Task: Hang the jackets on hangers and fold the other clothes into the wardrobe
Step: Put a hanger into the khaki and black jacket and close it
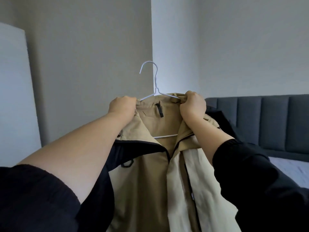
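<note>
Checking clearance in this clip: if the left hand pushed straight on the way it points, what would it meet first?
Probably only the grey wall behind; the left hand grips the jacket, and nothing else shows ahead. Depth is unclear.
</note>
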